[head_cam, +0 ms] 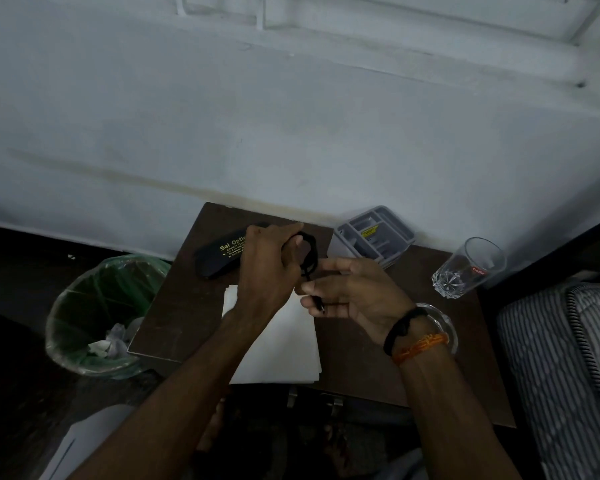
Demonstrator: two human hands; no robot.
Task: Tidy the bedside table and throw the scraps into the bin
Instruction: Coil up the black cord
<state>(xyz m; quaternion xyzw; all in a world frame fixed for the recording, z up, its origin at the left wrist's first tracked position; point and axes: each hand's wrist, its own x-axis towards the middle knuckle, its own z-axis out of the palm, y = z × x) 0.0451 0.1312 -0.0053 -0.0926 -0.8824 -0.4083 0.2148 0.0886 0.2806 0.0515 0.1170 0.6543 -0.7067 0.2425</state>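
Over the dark tabletop (174, 320), the two hands meet close together above a white stack of paper (284, 348). Left hand (269, 268) grips a coiled black cable (309, 252); right hand (354, 292) pinches its loose end with the plug between thumb and fingers. Behind them lie a black spectacle case (219, 258), a grey compartment organizer (373, 237) and a clear glass (468, 268). Left of the tabletop stands the bin (97, 306) with a green liner and crumpled scraps (108, 342) inside.
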